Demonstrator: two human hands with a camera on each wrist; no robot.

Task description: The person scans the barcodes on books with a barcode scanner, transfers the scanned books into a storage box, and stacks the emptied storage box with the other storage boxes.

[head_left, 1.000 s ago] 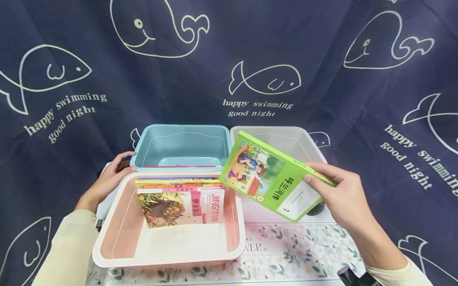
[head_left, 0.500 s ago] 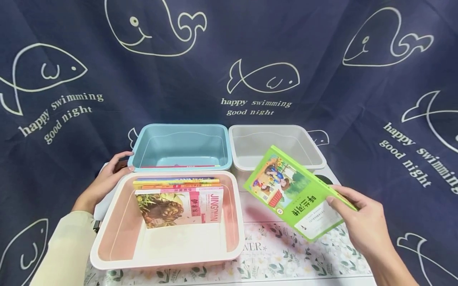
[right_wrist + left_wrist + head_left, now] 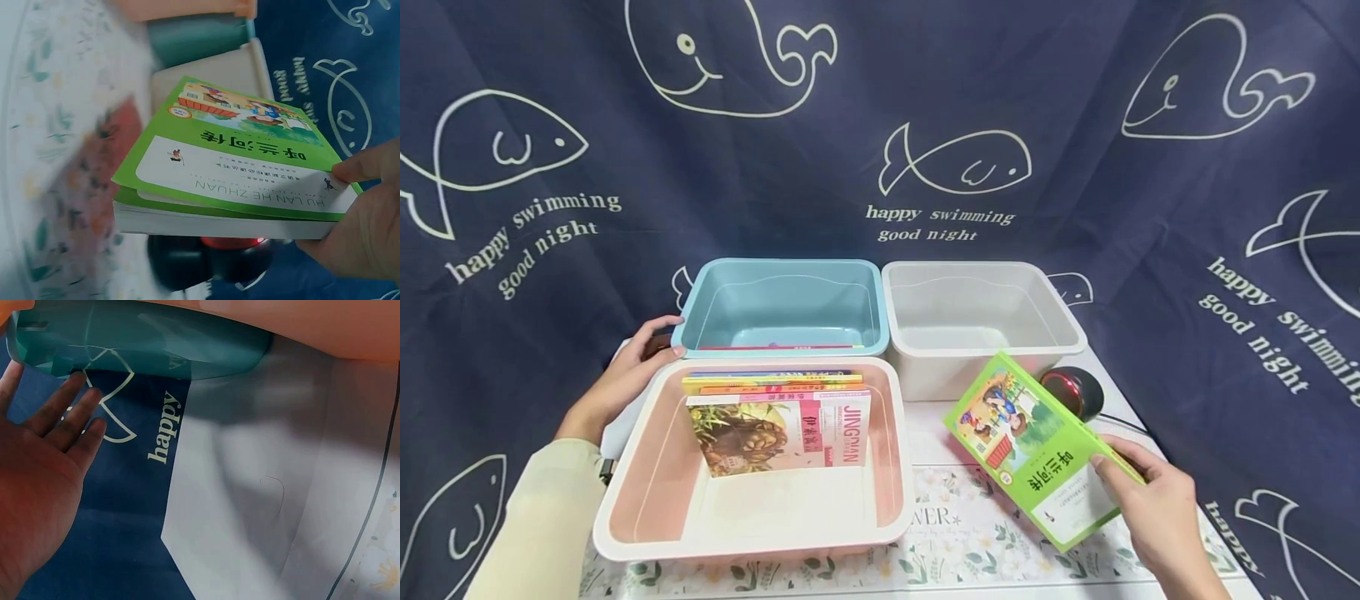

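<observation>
My right hand pinches a green book by its lower right corner, thumb on the cover, in front of the grey bin. In the right wrist view the right hand grips the green book, whose white page edges show. At the left, my left hand touches the outer left rim of the blue bin; in the left wrist view its fingers are extended beside the bin wall. Several books stand upright in the pink bin.
A grey bin stands at the back, right of the blue one, where a thin red book edge shows. Behind the green book is a round black device with a red light and a cable. A floral mat covers the table's front.
My right hand has moved the green book right and down, from over the grey bin's front edge to in front of it. The black device shows more. My left hand has stayed at the blue rim.
</observation>
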